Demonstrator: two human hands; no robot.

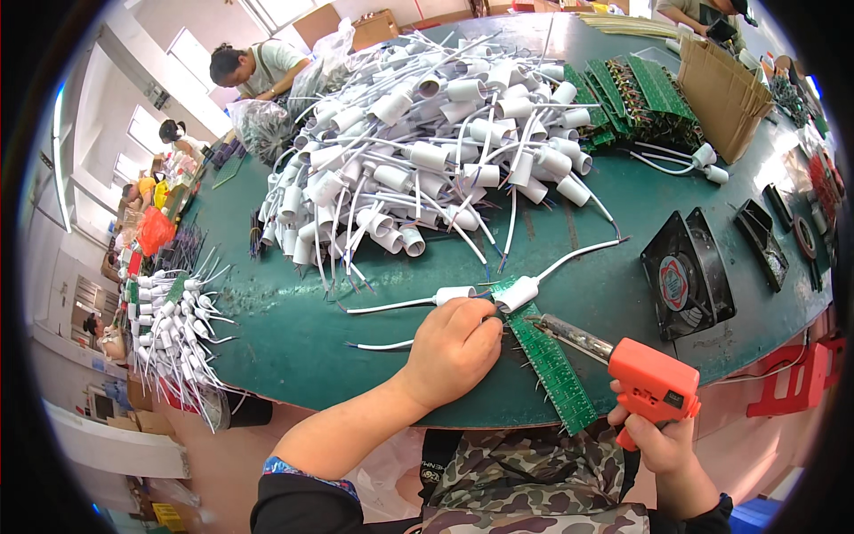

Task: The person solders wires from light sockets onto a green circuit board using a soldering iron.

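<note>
My right hand (660,438) grips the handle of an orange-red soldering gun (654,384). Its long metal barrel points left, the tip close to the upper part of a narrow green circuit board strip (553,374). My left hand (455,345) is closed at the board's left edge, fingertips pinched together; what they hold is hidden. A white cable (384,345) runs in under this hand. Just beyond my fingers lies a white lamp socket (455,294) with its cable stretched left. Another white lamp socket (518,294) rests at the board's far end, its cable reaching right.
A large heap of white lamp sockets (427,156) covers the table's middle. Green circuit boards (636,93) and a cardboard piece (722,96) stand behind right. A black fan (687,276) sits at right. More sockets (173,329) hang over the left edge. People work across the table.
</note>
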